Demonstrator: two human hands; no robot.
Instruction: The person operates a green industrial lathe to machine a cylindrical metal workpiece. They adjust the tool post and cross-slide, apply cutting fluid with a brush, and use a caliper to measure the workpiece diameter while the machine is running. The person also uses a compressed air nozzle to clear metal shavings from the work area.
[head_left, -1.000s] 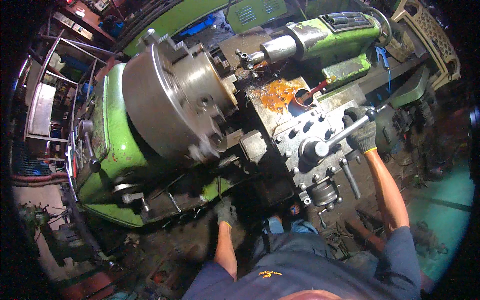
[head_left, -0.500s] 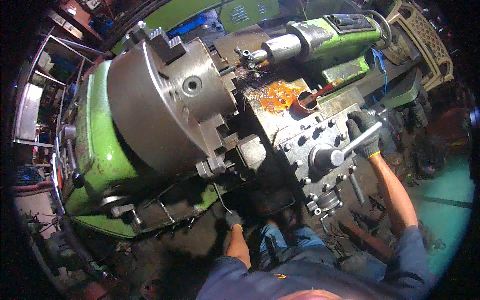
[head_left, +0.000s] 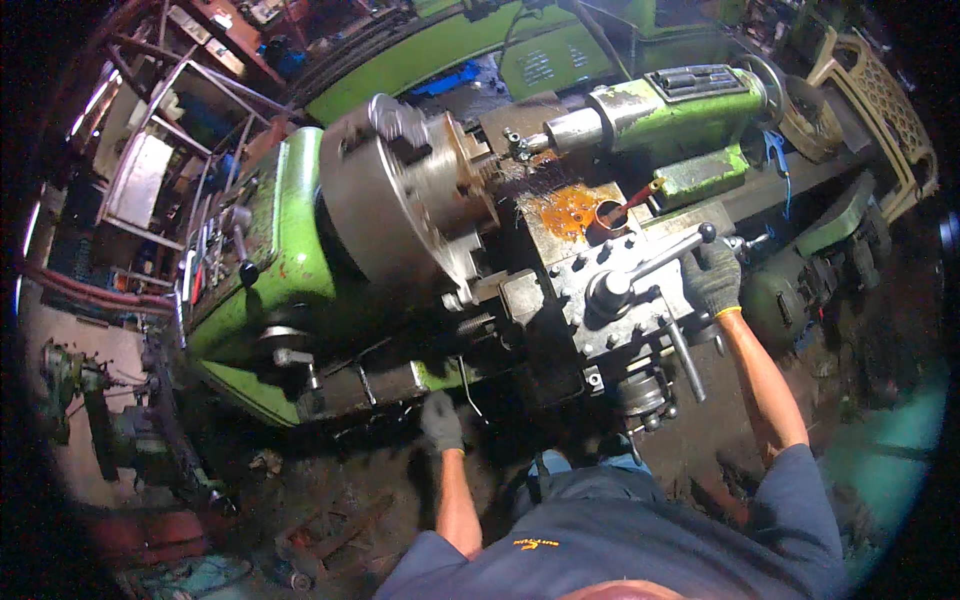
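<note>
A large steel lathe chuck (head_left: 372,215) stands at centre left, its jaws (head_left: 455,180) smeared by motion. Low at the lathe's front, my gloved left hand (head_left: 441,421) is just left of a thin bent lever (head_left: 466,388), apart from it; its fingers are too dark to read. My gloved right hand (head_left: 712,279) is at the right edge of the tool post (head_left: 585,325), beside the black-knobbed end of the clamping lever (head_left: 672,256). Whether those fingers close on anything is unclear. Behind the tool post, a brush (head_left: 638,196) leans in a small round pot (head_left: 607,217).
The green tailstock (head_left: 690,95) with its handwheel lies at the far right. Brown oily fluid (head_left: 572,212) and metal chips cover the slide. Another metal handle (head_left: 684,355) sticks out from the tool post. A beige plastic chair (head_left: 885,110) stands at the far right.
My left hand has come off the bent lever and moved left. The chuck has turned and its jaws are now blurred. The clamping lever sits at another angle. The whole view has shifted.
</note>
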